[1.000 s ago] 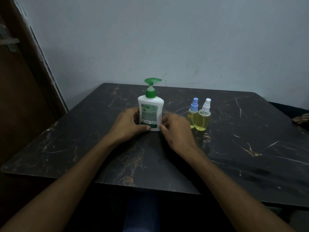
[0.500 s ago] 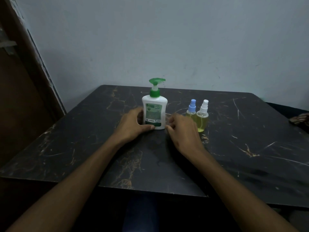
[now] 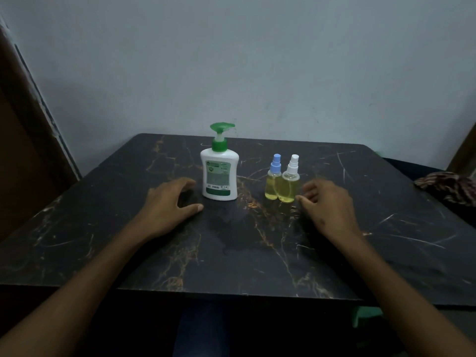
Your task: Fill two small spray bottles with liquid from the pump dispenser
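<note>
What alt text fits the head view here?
A white pump dispenser with a green pump stands on a black marble-patterned table, beside two small yellow-filled spray bottles, blue-capped and white-capped. The left hand and right hand flank them, holding nothing.

One head-worn view — looking forward and down across the table (image 3: 231,253), close, toward the wall (image 3: 231,60)

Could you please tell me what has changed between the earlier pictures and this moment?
Both hands have let go of the pump dispenser. The left hand drew back to its left and rests open on the table. The right hand crossed to the right of the spray bottles and now lies beside the white-capped bottle. The dispenser, that bottle and the blue-capped bottle stand as before.
</note>
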